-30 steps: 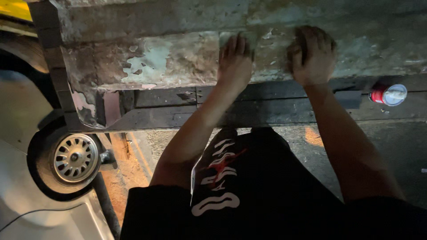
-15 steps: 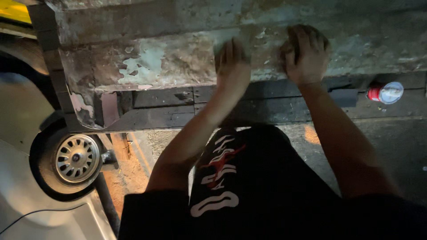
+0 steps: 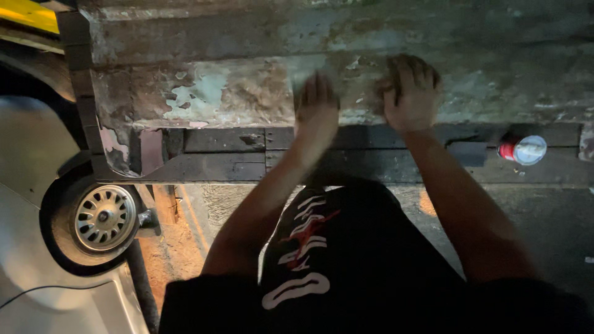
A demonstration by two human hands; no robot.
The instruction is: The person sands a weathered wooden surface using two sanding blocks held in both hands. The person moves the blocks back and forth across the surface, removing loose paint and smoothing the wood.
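Note:
I look down at a worn slab (image 3: pixel 204 93) with peeling pale paint and a dark metal edge (image 3: pixel 216 167). My left hand (image 3: pixel 315 111) lies flat on the slab with fingers stretched out, blurred. My right hand (image 3: pixel 410 93) rests on the slab a little to the right, its fingers curled down against the rough surface. Whether it holds anything under the fingers is hidden. Below both arms are my dark shorts (image 3: pixel 346 260) with a red and white print.
A red and white drink can (image 3: pixel 523 149) lies on its side at the right on the dark ledge. At the left stands a vehicle wheel (image 3: pixel 102 219) with a silver hub, beside a pale body panel. The ground below is brownish concrete.
My left hand has shifted slightly along the slab and is blurred now. The view has drifted a little; my right hand stays in place with curled fingers.

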